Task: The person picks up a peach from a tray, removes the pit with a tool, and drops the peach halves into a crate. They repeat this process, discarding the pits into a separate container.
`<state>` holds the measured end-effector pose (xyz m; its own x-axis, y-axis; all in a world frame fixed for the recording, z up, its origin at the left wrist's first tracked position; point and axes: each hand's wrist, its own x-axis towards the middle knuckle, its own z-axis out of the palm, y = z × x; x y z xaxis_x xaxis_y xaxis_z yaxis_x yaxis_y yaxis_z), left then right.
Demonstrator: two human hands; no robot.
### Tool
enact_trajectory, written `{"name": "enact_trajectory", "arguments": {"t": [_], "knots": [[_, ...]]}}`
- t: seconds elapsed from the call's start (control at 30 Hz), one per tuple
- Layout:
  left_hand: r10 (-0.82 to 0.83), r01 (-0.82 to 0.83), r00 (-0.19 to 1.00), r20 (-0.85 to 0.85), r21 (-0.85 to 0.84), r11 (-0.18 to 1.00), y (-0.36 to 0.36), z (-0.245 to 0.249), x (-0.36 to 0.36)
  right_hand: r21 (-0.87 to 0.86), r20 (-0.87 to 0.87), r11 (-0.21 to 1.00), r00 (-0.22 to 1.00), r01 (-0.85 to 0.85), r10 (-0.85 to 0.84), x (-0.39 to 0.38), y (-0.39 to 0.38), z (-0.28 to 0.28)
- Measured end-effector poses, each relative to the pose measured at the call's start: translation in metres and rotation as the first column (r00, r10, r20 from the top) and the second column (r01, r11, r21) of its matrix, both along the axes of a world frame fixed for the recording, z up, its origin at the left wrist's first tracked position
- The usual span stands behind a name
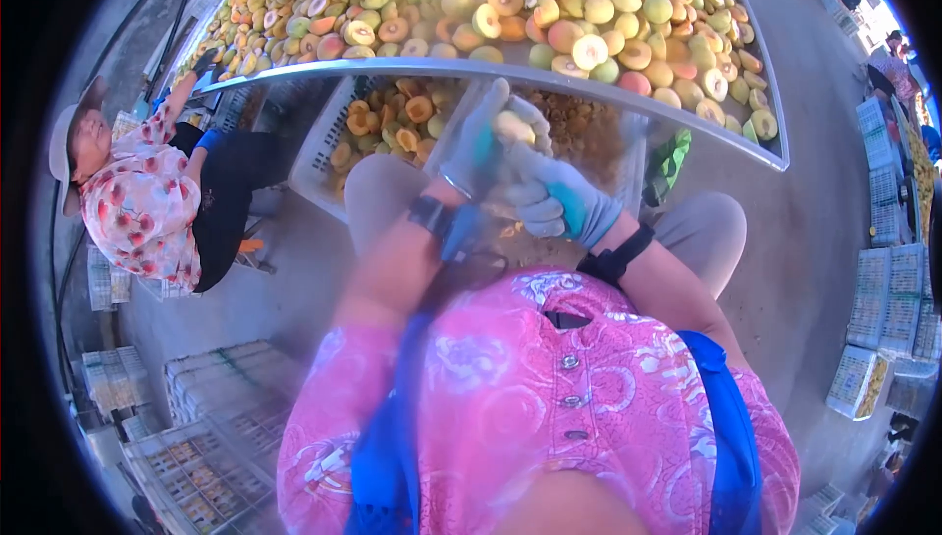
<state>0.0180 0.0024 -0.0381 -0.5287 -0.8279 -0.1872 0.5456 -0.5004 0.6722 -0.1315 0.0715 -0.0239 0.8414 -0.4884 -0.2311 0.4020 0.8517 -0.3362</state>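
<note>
In front of my lap, my gloved left hand [475, 147] is closed around a pale yellow peach piece [514, 130], its thumb pointing up beside the fruit. My gloved right hand [567, 199] meets it from the right, fingers curled and touching or very near the peach. Whatever lies inside the right fingers is hidden, and the area is blurred by motion. Both gloves are grey with teal patches. Beneath the hands, a white crate [329, 147] holds pitted peach halves [407, 113]. Beside it, another container holds brown pits or scraps [579, 137].
A metal-edged table [392, 66] heaped with cut peaches [599, 10] spans the front. A co-worker [147, 191] in a hat sits at the left, one arm reaching to the table. Stacked crates [211, 437] stand lower left; more crates [883, 290] line the right. A green bag [669, 164] hangs below the table.
</note>
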Motion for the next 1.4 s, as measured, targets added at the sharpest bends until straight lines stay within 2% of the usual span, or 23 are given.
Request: {"name": "enact_trajectory", "arguments": {"t": [0.07,0.1,0.13,0.2,0.23,0.27,0.33,0.37,0.43,0.5,0.57,0.67,0.73,0.77,0.83,0.97,1.03,1.07,1.13,1.3,1.4], "knots": [[-0.009,0.015,0.995,0.096,-0.061,0.998,0.008,0.002,-0.001,-0.084,-0.053,0.996,0.998,0.022,-0.026,-0.003,0.005,-0.005],[-0.128,0.144,0.983,-0.128,0.123,0.982,0.008,-0.001,0.0,-0.058,-0.046,0.998,0.999,0.022,-0.024,-0.004,0.014,-0.007],[-0.129,0.144,0.984,-0.121,0.124,0.982,0.009,-0.003,-0.002,-0.031,-0.035,0.999,0.999,0.016,-0.017,-0.006,0.013,-0.005],[-0.03,0.038,0.998,-0.047,0.174,0.984,0.005,-0.007,-0.005,-0.029,-0.014,0.999,1.0,0.016,-0.017,-0.009,0.003,-0.004],[-0.129,0.128,0.992,-0.011,-0.019,0.992,0.003,-0.003,-0.005,-0.029,0.003,1.0,1.0,0.007,-0.007,-0.011,0.003,-0.007],[-0.133,0.133,0.991,-0.004,-0.016,0.991,0.002,0.0,-0.007,-0.024,0.019,1.0,1.0,-0.004,0.004,-0.013,0.004,-0.01],[0.045,-0.028,0.977,0.208,-0.084,0.996,0.005,0.009,-0.012,-0.037,-0.027,0.999,0.999,0.018,-0.019,-0.018,0.002,-0.012],[0.046,-0.029,0.976,0.211,-0.087,0.996,0.004,0.013,-0.013,-0.061,-0.075,0.997,0.996,0.038,-0.042,-0.019,-0.001,-0.01],[0.13,-0.053,0.935,0.329,-0.235,0.971,0.0,0.018,-0.015,-0.098,-0.103,0.995,0.994,0.031,-0.041,-0.023,-0.001,-0.004],[0.105,-0.023,0.93,0.352,-0.231,0.973,-0.007,0.012,-0.013,-0.128,-0.135,0.992,0.99,0.021,-0.038,-0.026,-0.001,-0.007],[0.084,0.004,0.923,0.376,-0.228,0.974,-0.006,0.012,-0.014,-0.082,-0.066,0.997,0.998,-0.007,0.001,-0.027,-0.003,-0.015],[0.042,0.02,0.92,0.389,-0.152,0.988,0.005,0.017,-0.021,-0.061,-0.07,0.998,0.997,0.021,-0.025,-0.029,0.002,-0.013],[0.105,-0.082,0.94,0.324,-0.085,0.993,0.015,0.021,-0.027,-0.065,-0.079,0.997,0.996,0.036,-0.041,-0.03,0.006,-0.009],[0.104,-0.082,0.94,0.324,-0.083,0.993,0.014,0.017,-0.029,-0.066,-0.09,0.997,0.995,0.045,-0.051,-0.03,0.008,-0.008],[0.072,-0.085,0.986,0.152,0.085,0.993,0.012,0.013,-0.031,-0.044,-0.069,0.998,0.996,0.048,-0.051,-0.031,0.01,-0.006],[0.114,-0.119,0.964,0.238,0.008,0.993,0.016,0.017,-0.037,-0.032,-0.079,0.997,0.994,0.077,-0.079,-0.036,0.011,-0.001],[0.067,-0.073,0.992,0.109,0.045,0.996,0.012,0.007,-0.034,-0.025,-0.033,0.998,0.998,0.057,-0.058,-0.036,0.01,-0.007],[0.068,-0.073,0.992,0.109,0.045,0.996,0.011,0.003,-0.034,-0.021,0.013,0.999,0.999,0.037,-0.036,-0.036,0.009,-0.01],[0.151,-0.148,0.988,-0.031,0.083,0.986,0.011,-0.002,-0.037,-0.022,0.031,0.999,0.999,0.024,-0.024,-0.037,0.007,-0.012],[0.228,-0.222,0.972,-0.056,0.098,0.97,0.009,-0.003,-0.039,-0.002,0.095,1.0,0.995,-0.019,0.019,-0.037,0.002,-0.012],[0.283,-0.268,0.95,-0.13,0.122,0.956,0.003,-0.011,-0.026,-0.078,0.182,0.996,0.981,-0.045,0.059,-0.035,0.001,-0.007]]}}
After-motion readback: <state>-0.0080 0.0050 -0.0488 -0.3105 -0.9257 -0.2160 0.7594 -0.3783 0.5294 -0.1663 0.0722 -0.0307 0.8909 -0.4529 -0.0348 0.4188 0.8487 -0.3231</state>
